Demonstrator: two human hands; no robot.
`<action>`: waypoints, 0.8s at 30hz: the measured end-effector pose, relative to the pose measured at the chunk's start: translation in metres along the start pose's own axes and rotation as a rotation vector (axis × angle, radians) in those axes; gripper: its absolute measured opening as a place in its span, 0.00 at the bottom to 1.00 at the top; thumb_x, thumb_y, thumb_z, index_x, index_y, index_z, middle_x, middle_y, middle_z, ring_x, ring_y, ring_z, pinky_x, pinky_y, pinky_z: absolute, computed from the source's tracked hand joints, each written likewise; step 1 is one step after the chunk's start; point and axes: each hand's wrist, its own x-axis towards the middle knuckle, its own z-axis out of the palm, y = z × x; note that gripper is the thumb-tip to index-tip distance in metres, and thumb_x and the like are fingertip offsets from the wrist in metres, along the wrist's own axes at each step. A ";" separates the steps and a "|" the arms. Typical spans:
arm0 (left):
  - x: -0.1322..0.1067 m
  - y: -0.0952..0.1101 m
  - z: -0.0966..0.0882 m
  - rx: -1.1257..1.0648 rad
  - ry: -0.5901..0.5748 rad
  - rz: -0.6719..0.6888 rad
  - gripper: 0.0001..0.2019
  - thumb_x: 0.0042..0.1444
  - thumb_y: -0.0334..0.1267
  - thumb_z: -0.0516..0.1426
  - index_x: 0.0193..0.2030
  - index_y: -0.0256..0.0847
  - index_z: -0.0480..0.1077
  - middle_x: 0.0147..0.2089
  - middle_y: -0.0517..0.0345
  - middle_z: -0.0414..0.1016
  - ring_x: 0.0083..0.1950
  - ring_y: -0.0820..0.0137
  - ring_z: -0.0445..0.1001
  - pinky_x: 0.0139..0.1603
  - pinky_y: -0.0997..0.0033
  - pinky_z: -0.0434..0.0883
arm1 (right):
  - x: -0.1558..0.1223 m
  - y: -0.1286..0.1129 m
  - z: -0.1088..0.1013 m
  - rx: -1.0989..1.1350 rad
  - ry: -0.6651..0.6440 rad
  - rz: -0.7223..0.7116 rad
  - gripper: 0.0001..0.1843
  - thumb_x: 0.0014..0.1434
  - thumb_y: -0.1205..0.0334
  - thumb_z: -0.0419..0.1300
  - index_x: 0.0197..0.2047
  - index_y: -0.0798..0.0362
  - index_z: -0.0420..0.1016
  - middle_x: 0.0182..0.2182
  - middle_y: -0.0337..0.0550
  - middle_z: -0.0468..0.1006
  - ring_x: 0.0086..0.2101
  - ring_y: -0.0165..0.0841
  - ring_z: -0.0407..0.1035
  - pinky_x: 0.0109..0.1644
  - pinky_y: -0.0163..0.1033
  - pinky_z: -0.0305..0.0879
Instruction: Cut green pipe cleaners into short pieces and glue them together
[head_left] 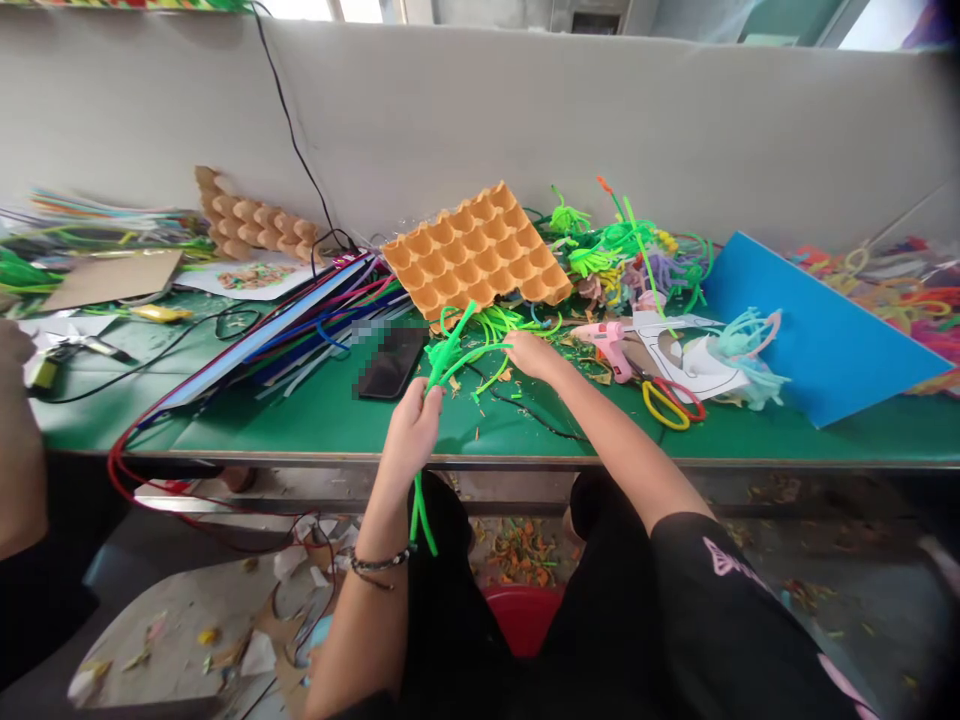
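My left hand point(415, 428) is closed round a small bunch of bright green pipe cleaners point(450, 345); their tops fan out above the fist and two ends hang below it. One strand bends across to the right, where the fingertips of my right hand point(529, 356) pinch its end. More loose green pipe cleaners point(491, 328) lie on the green tabletop behind my hands. Just left of the bunch lies a black phone point(392, 362). To the right of my right hand are a pink glue gun point(609, 345) and scissors with yellow and red handles point(667, 403).
A cardboard egg tray point(476, 250) leans at the back. Right of it are a heap of coloured pipe cleaners point(615, 250), paper cutouts point(694, 365) and a blue board point(810, 340). Long pipe cleaner bundles point(300, 335) lie left. Another person's arm point(19, 440) shows at far left.
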 end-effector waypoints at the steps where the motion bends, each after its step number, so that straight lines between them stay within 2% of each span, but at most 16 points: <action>1: 0.001 0.001 -0.002 0.027 0.023 0.020 0.08 0.55 0.40 0.48 0.31 0.39 0.62 0.19 0.68 0.53 0.20 0.79 0.53 0.21 0.81 0.54 | 0.001 0.003 -0.002 0.005 0.035 0.024 0.14 0.60 0.70 0.47 0.35 0.58 0.75 0.37 0.49 0.76 0.36 0.35 0.69 0.40 0.36 0.62; 4: 0.005 0.009 -0.009 0.143 0.059 0.093 0.08 0.54 0.41 0.50 0.31 0.39 0.65 0.21 0.66 0.58 0.22 0.78 0.56 0.24 0.80 0.56 | 0.008 0.015 -0.009 0.035 0.167 0.139 0.18 0.62 0.70 0.42 0.45 0.57 0.72 0.44 0.48 0.74 0.44 0.35 0.67 0.47 0.38 0.61; 6: 0.009 0.017 -0.010 0.246 0.013 0.142 0.11 0.54 0.42 0.50 0.33 0.38 0.69 0.20 0.65 0.59 0.22 0.78 0.56 0.24 0.79 0.56 | 0.014 0.024 -0.011 0.041 0.211 0.235 0.20 0.62 0.72 0.40 0.49 0.59 0.69 0.46 0.51 0.72 0.46 0.35 0.66 0.50 0.40 0.60; 9: 0.015 0.027 -0.001 0.478 -0.177 0.261 0.15 0.56 0.44 0.49 0.35 0.38 0.73 0.18 0.63 0.61 0.21 0.76 0.58 0.24 0.77 0.55 | 0.024 0.037 -0.008 0.063 0.147 0.327 0.14 0.63 0.67 0.47 0.46 0.59 0.70 0.44 0.50 0.73 0.44 0.34 0.68 0.48 0.42 0.64; 11: 0.019 0.032 0.010 0.727 -0.290 0.355 0.15 0.57 0.43 0.48 0.36 0.39 0.74 0.22 0.59 0.69 0.24 0.73 0.66 0.26 0.76 0.58 | 0.031 0.042 -0.004 0.075 0.083 0.358 0.14 0.61 0.60 0.53 0.48 0.56 0.68 0.46 0.47 0.71 0.43 0.34 0.69 0.46 0.44 0.67; 14: 0.030 0.035 0.031 1.059 -0.340 0.424 0.15 0.58 0.41 0.47 0.41 0.42 0.73 0.32 0.52 0.76 0.32 0.65 0.74 0.29 0.72 0.63 | 0.038 0.041 0.002 0.072 0.023 0.401 0.17 0.61 0.57 0.54 0.51 0.55 0.66 0.48 0.46 0.69 0.44 0.34 0.68 0.46 0.46 0.68; 16: 0.039 0.036 0.042 1.129 -0.348 0.445 0.15 0.58 0.41 0.47 0.42 0.40 0.73 0.34 0.48 0.77 0.34 0.60 0.76 0.30 0.69 0.66 | 0.042 0.037 0.003 0.063 -0.001 0.431 0.17 0.61 0.57 0.54 0.51 0.55 0.66 0.48 0.47 0.70 0.44 0.35 0.68 0.46 0.46 0.68; 19: 0.055 0.040 0.054 1.171 -0.353 0.470 0.15 0.57 0.40 0.49 0.36 0.35 0.75 0.33 0.42 0.77 0.38 0.55 0.76 0.33 0.64 0.68 | 0.045 0.032 0.002 0.045 -0.030 0.480 0.17 0.61 0.57 0.54 0.51 0.55 0.66 0.48 0.47 0.70 0.44 0.35 0.68 0.46 0.46 0.67; 24: 0.083 0.052 0.063 1.218 -0.383 0.530 0.15 0.57 0.37 0.49 0.37 0.31 0.75 0.36 0.38 0.76 0.43 0.53 0.75 0.39 0.61 0.69 | 0.050 0.029 -0.005 0.035 -0.060 0.550 0.17 0.60 0.57 0.55 0.51 0.55 0.66 0.47 0.46 0.70 0.44 0.35 0.68 0.46 0.46 0.68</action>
